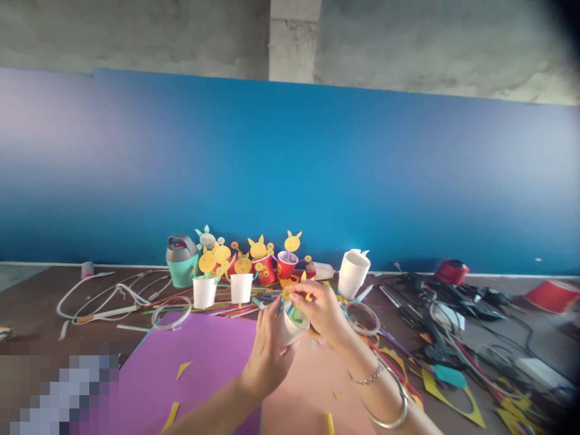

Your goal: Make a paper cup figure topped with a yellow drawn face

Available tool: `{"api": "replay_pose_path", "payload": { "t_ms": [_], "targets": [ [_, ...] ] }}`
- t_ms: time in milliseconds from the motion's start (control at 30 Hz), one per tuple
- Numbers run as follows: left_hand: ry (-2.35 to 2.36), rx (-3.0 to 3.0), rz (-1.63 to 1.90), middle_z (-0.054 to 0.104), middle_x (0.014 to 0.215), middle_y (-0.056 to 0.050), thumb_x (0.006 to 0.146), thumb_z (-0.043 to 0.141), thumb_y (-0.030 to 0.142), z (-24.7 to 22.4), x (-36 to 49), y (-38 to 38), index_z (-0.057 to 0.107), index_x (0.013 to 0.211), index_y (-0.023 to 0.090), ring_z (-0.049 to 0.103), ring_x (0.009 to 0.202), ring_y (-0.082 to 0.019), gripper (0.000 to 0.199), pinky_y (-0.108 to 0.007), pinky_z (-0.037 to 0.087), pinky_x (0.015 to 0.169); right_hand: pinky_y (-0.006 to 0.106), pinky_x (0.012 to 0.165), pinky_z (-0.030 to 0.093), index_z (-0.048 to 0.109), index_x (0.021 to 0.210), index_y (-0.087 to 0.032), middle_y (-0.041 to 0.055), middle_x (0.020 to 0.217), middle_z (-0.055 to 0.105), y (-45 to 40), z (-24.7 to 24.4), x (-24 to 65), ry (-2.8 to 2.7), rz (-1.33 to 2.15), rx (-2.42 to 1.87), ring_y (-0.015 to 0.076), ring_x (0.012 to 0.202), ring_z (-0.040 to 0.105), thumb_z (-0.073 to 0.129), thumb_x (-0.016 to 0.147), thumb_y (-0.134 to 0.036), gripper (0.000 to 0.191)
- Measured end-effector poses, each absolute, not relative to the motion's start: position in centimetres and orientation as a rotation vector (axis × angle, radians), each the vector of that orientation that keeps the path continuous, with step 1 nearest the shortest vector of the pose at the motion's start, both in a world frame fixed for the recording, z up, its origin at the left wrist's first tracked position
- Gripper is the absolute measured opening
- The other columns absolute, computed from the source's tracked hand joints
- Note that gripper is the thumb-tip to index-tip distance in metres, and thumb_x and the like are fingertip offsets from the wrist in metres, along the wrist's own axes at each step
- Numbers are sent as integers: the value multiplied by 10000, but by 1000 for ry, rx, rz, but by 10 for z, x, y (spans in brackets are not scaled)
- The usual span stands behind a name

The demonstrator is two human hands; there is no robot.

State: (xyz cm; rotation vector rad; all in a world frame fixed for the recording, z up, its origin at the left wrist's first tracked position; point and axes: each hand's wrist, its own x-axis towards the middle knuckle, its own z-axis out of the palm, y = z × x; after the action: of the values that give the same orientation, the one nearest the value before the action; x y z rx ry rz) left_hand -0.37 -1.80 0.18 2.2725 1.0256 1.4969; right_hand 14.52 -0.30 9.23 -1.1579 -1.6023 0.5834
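Note:
My left hand (268, 347) is wrapped round a white paper cup (292, 332), which tilts above the coloured sheets. Green and blue stems stand inside this cup. From the other side my right hand (324, 308) reaches over the rim, its fingertips pinched on a small orange paper disc (287, 295). Part of a yellow paper cut-out shows behind the right fingers; the rest is hidden. Just beyond the hands stand finished-looking cups with yellow animal-head cut-outs, among them a white cup (241, 289) and a red cup (287, 266).
A purple sheet (203, 362) and a peach sheet (312, 386) lie beneath my hands, with yellow scraps on them. White stacked cups (354, 275) and a teal-grey container (181, 263) stand behind. Rolls of clear tape (362, 319), a glue gun (446, 353) and cables spread rightward.

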Motion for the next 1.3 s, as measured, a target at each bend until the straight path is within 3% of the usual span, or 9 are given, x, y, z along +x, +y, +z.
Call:
{"api": "replay_pose_path", "payload": {
  "t_ms": [367,667,1133,1300],
  "targets": [
    [963,2228,1455,423,1387,-172,781,545,70,3,-4,-20,153,1481,237,421,1292,-318,820,-508,382,1048,281,685,519,759,946,-184,67,899,743,-5,99,149,-1541,756,-1128,195,786,671,612,826,-305,225],
    [939,2232,1479,419,1391,-167,784,546,63,0,-4,-19,155,1478,252,423,1298,-318,818,-510,382,1051,307,770,502,744,998,-210,58,930,725,-6,98,151,-1756,496,-1161,191,837,653,555,844,-193,244],
    [955,2262,1446,466,1338,-146,773,537,48,4,-6,-19,186,1455,286,463,1241,-319,803,-522,389,1035,255,700,450,696,797,-197,14,769,674,-9,101,150,-1828,426,-1196,159,727,609,582,810,-157,122],
    [951,2242,1448,459,1346,-146,781,529,50,5,-6,-19,174,1465,294,455,1247,-317,808,-523,391,1036,264,725,455,704,823,-201,20,790,684,-11,102,149,-1826,388,-1202,170,756,619,591,809,-164,120]
  ]
}}
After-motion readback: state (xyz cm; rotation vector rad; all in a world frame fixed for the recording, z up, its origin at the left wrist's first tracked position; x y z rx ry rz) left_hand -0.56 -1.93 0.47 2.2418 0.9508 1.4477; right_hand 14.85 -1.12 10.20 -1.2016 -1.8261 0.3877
